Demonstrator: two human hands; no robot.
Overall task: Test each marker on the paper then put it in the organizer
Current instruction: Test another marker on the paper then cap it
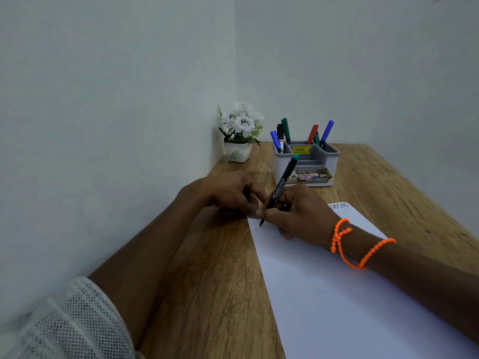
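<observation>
Two hands meet over the top corner of the white paper (337,294) on the wooden bench (207,294). The right hand (303,213) has its grip around a black marker (278,189) with a green end, tip touching the paper just below the fingers. The left hand (228,193) sits right beside it, fingers curled; I cannot tell if it holds something. Behind both hands stands the grey organizer (281,164), with markers in it.

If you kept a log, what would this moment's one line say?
step: testing marker | right hand: holds green-capped marker, tip on paper | left hand: at paper's corner, grip unclear | organizer: six markers in
</observation>
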